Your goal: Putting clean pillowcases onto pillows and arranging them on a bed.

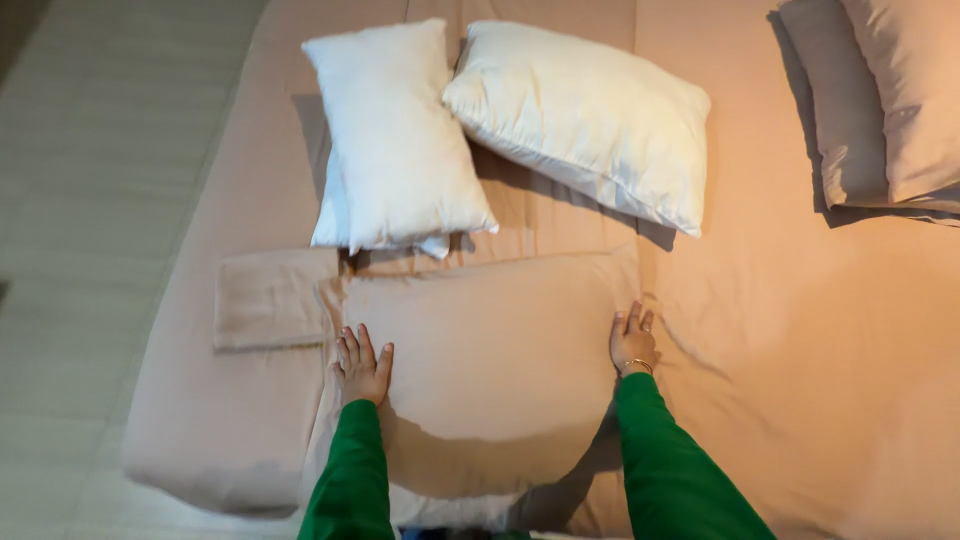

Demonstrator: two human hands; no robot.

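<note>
My left hand and right hand press flat, fingers spread, on the tan-cased pillow; its long axis runs left to right between them, near the bed's front edge.

In the lower middle of the frame, a beige-cased pillow lies flat on a bed with a beige sheet. The left hand presses flat on its left edge, the right hand on its right edge, both in green sleeves. A folded beige pillowcase lies just left. Two bare white pillows sit above; two beige-cased pillows overlap at upper right.
</note>
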